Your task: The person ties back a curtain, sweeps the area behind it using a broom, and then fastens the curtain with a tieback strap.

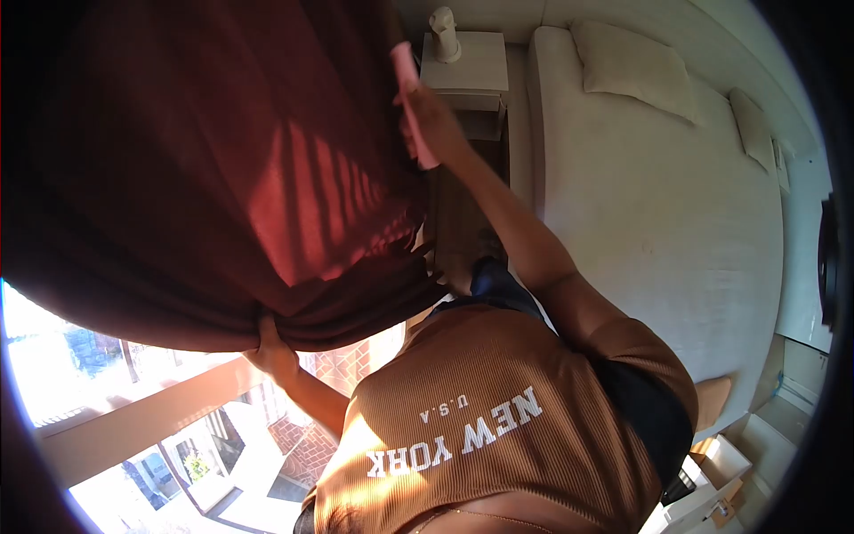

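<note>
A dark red curtain [302,196] fills the upper left, with striped sunlight across its middle. At its edge near the window, my left hand [274,356] grips the fabric, the fingers partly hidden by the folds. My right hand [434,120] is stretched forward beside the curtain's right side. It is closed round a long, flat pink object [406,67], whose exact kind is blurred. Whether this object touches the curtain I cannot tell.
On the right lies a bed [658,222] with a pillow [632,69]. A bedside table [463,67] with a white object [445,34] on it stands ahead. A bright window with a frame bar [142,418] is at the lower left. Open drawers [721,467] sit at the lower right.
</note>
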A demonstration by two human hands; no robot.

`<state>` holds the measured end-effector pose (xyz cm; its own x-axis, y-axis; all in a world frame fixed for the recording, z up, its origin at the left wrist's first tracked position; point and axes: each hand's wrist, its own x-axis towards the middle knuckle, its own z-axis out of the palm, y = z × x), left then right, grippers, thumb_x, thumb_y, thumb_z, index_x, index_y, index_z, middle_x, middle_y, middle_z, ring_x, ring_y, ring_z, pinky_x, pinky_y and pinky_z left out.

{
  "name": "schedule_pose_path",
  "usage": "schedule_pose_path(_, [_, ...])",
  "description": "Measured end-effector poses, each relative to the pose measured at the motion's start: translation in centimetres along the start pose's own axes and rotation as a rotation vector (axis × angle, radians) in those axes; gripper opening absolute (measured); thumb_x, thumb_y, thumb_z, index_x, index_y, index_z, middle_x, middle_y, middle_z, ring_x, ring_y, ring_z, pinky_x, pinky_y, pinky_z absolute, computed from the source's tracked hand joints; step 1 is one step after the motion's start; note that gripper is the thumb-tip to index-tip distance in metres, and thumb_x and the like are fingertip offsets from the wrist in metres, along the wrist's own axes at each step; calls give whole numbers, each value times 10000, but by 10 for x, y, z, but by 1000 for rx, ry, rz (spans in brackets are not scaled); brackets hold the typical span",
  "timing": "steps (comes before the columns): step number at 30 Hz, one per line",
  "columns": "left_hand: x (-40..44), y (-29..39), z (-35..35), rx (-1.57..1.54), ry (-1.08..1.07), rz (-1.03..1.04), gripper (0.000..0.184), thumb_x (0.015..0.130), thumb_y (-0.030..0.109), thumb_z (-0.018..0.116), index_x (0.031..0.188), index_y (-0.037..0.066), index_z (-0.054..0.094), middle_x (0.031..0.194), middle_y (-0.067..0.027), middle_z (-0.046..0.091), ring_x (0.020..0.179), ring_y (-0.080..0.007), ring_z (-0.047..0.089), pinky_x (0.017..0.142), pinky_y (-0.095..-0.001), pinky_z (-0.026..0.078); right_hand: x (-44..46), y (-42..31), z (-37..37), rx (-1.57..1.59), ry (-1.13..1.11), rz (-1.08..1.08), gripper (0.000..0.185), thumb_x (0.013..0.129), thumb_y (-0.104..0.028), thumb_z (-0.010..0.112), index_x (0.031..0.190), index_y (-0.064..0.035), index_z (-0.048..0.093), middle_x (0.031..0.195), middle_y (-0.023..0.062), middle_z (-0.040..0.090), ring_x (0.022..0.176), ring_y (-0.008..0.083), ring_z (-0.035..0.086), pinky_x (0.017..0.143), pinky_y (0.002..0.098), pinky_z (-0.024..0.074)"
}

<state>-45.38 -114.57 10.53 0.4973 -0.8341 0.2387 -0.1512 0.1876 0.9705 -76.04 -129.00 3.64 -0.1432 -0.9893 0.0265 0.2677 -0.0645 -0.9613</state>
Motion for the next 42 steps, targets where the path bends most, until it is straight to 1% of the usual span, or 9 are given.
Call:
schedule_pose_path(4, [6,-9,-12,-53,53,-75,471,733,-58,586,1181,-110,453,1222,-160,479,1050,-232,503,913,-311,412,-62,204,-12,-736,-189,201,538,909,-499,347,1015,-9,545,802,234,616,827,368,614,707,469,447])
schedule_pose_path(7, [7,-11,-12,-70,63,-68,475,732,-53,580,1185,-111,448,1222,-162,476,1048,-228,506,899,-301,422,-169,241,-70,40,-395,714,478,865,-523,405,1032,-79,466,674,80,579,578,161,549,506,348,432])
schedule_pose_path(10, [6,-2,-7,-97,92,-77,485,727,-58,569,1191,-114,440,1221,-160,474,1047,-227,508,897,-299,427,-197,266,-127,-387,-314,1412,766,708,-808,350,903,-90,535,527,14,424,387,96,339,361,253,287])
schedule_pose_path(21, [9,2,14,-82,37,-100,434,736,-32,562,1151,-120,473,1161,-150,509,933,-207,548,788,-283,467,-106,55,-99,-43,328,492,538,851,-598,430,845,-60,448,521,18,410,398,138,449,368,296,373])
schedule_pose_path(26, [-7,3,26,22,-5,-85,367,744,2,585,1098,-77,532,1148,-132,521,975,-224,544,821,-298,463,-142,205,-22,-359,434,105,412,931,-435,375,948,-30,448,575,101,550,439,196,536,406,356,441])
schedule_pose_path(27, [-10,4,25,57,-13,-79,342,751,13,589,1080,-72,548,1148,-138,521,978,-224,544,824,-302,461,-180,257,-8,-592,334,198,410,934,-425,366,955,-24,447,596,112,570,448,212,548,423,369,450])
schedule_pose_path(30, [-1,-17,-14,975,-315,982,254,766,73,611,988,-49,605,1115,-160,535,976,-233,549,820,-314,465,-225,332,4,-419,94,641,407,931,-421,366,925,-27,466,609,96,574,450,191,547,415,342,442])
schedule_pose_path(36, [2,-14,-36,622,-100,605,399,771,374,603,938,13,644,993,-217,587,911,-346,579,798,-391,448,-248,355,-59,777,-222,1393,383,904,-425,428,832,-59,517,592,15,522,421,81,496,351,215,393])
schedule_pose_path(42, [4,-5,-49,228,29,233,295,712,62,600,979,-62,571,1009,-144,573,802,-199,591,646,-270,527,-146,157,-110,327,88,902,439,845,-527,502,895,-91,527,657,22,513,475,101,476,388,214,390])
